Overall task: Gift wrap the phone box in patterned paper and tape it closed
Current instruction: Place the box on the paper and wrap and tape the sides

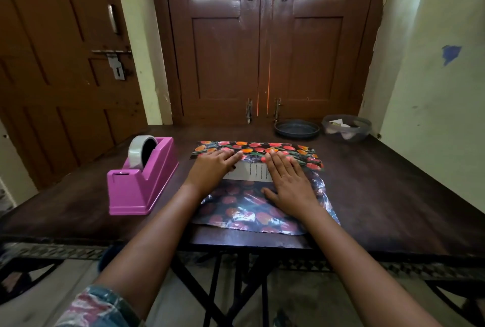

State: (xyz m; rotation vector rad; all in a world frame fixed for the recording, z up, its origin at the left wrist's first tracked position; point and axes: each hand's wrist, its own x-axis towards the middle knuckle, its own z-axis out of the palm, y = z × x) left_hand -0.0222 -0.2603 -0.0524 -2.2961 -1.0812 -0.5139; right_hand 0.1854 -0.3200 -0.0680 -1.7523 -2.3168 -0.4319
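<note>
Both hands lie flat, fingers straight, gripping nothing: the left hand (pixel 214 166) and the right hand (pixel 290 185) press on the white rectangular phone box (pixel 252 172), a strip of which shows between them. Glossy dark wrapping paper printed with red and orange tulips (pixel 236 211) lies beneath the wrists and folds over the box under the fingertips. Left of the left hand stands a pink plastic tape dispenser (pixel 141 187) on the dark wooden desk (pixel 393 195). Well beyond the right hand sit a dark round dish (pixel 296 129) and a smoky translucent bowl (pixel 346 128).
</note>
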